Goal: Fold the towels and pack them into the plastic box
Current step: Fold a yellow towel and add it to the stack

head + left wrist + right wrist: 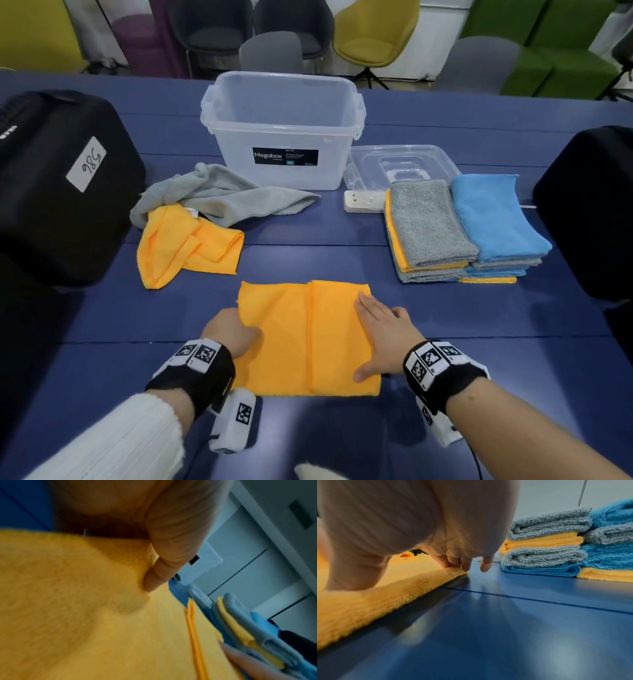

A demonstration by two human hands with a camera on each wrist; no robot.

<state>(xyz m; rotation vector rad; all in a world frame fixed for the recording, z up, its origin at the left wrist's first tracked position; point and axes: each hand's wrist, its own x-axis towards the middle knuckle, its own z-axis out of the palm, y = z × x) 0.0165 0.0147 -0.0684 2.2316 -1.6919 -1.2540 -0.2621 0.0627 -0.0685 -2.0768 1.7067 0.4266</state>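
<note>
Left grip [230, 333] pinching orange towel [291, 342] left edge, right hand [380, 334] flat on it, long axis near-to-far.

You have before you one clear plastic box [281, 137], one lid [400, 164], two stacks of folded towels [428, 226] [496, 219], two loose orange towels [188, 250] [301, 335], and one crumpled grey towel [222, 195].

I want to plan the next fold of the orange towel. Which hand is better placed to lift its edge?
Probably the left hand: its fingers already pinch the orange towel at its left edge, while the right hand lies flat, pressing it down.
</note>
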